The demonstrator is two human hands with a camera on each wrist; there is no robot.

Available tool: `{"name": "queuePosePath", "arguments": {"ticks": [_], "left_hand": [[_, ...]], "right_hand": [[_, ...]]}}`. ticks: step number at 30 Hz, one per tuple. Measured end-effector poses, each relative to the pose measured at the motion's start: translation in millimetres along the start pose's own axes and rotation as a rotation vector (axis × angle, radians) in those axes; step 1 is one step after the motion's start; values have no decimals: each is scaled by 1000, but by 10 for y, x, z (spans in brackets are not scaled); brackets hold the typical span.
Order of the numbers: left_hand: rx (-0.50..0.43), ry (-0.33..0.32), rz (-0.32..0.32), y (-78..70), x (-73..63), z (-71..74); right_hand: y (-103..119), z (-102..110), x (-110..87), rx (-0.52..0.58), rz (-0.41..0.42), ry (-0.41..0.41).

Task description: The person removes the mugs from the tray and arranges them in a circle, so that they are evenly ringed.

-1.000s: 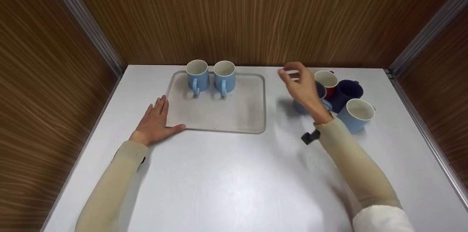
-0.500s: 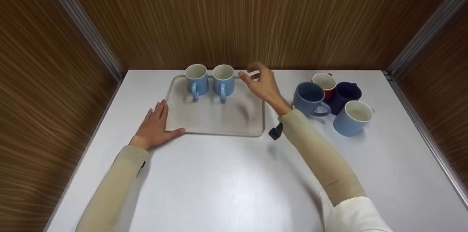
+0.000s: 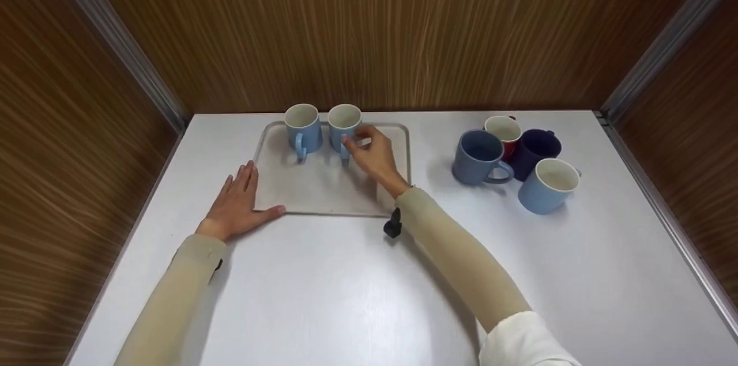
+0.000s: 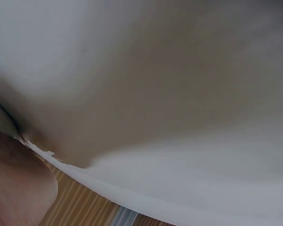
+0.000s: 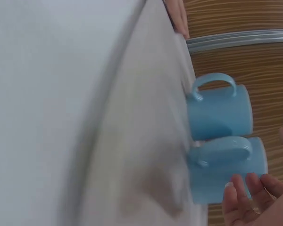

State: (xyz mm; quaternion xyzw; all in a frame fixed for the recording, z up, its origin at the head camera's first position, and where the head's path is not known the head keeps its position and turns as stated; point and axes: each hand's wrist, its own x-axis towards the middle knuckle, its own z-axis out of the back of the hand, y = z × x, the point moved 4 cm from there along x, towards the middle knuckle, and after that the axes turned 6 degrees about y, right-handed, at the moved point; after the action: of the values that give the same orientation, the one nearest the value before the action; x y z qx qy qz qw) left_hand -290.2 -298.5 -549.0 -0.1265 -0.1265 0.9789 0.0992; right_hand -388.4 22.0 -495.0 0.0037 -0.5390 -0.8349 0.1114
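Two light blue mugs with white insides stand upright side by side at the back of a pale rectangular tray [image 3: 300, 193]. Their handles face the front. At the right mug [image 3: 344, 119], my right hand [image 3: 377, 155] has its fingertips beside the wall and handle. In the right wrist view, several fingers [image 5: 259, 193] overlap that mug's side while the thumb stays apart from it. The left mug [image 3: 303, 124] has no hand on it. My left hand [image 3: 235, 204] lies with fingers spread at the tray's front left corner, its thumb along the front edge.
On the table [image 3: 323, 285], right of the tray, stand a grey-blue mug [image 3: 474, 167], a red mug [image 3: 509, 146] with a white inside, a dark blue mug [image 3: 533, 153] and a light blue mug [image 3: 545, 193]. Wood-grain panels [image 3: 369, 31] close the back and sides.
My right hand has moved left from above the mugs on the right to the right mug on the tray. My left hand has stayed at the tray's corner.
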Motion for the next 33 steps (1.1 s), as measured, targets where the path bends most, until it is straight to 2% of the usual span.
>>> {"name": "queuePosePath", "arguments": {"ticks": [5,9,14,20,24,27,33], "left_hand": [[-4,-15,-7,14,-24,-6],[-4,-15,-10,13,-36,-39],[-2,-20,-16,15,-35,-31],[-4,-23,-9,-3,-16,2],[4,-18,-2,-2,-1,-9],[9,-11,-4,6,18,-21],[7,-1,3,28,27,-25]], "right_hand": [[-127,-238,10,37,-4,-10],[-202,-345,8,84,-10,-7],[-225,-421,-2,181,-18,47],[-222,-452,5,348,-76,114],[-228,-454,19,407,-122,135],[-214,-439,17,420,-144,145],[-164,-374,-14,376,-187,159]]}}
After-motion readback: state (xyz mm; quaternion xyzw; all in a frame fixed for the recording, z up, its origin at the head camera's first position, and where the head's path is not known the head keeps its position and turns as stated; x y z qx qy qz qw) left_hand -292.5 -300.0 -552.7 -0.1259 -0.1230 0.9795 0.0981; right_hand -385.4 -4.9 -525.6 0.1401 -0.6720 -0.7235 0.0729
